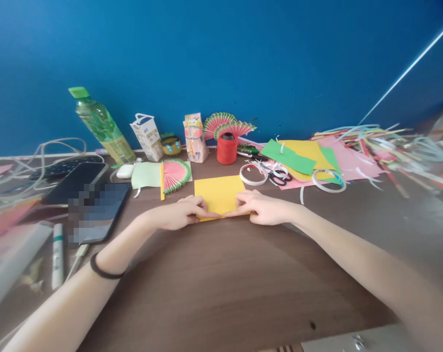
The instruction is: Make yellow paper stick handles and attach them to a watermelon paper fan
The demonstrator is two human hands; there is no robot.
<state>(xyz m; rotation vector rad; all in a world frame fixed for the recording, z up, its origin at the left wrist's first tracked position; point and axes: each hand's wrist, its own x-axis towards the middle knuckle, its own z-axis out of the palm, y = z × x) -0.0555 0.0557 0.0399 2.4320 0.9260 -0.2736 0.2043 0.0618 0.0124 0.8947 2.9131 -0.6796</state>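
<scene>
A yellow sheet of paper (219, 193) lies flat on the brown table (221, 283) in front of me. My left hand (179, 212) presses on its near edge from the left, fingers curled and forefinger stretched along the fold. My right hand (260, 206) does the same from the right, its fingertips pinched on the near edge. The two forefingers nearly meet at the middle of the edge. A black band circles my left wrist (103, 270).
Left: a phone (97, 210), a marker (57, 254), cables, a green bottle (100, 124). Behind the sheet: a watermelon paper fan (174, 175), small cartons, red thread spool (227, 148), tape rolls (253, 174), scissors (280, 177). Right: coloured sheets and paper strips (383, 142).
</scene>
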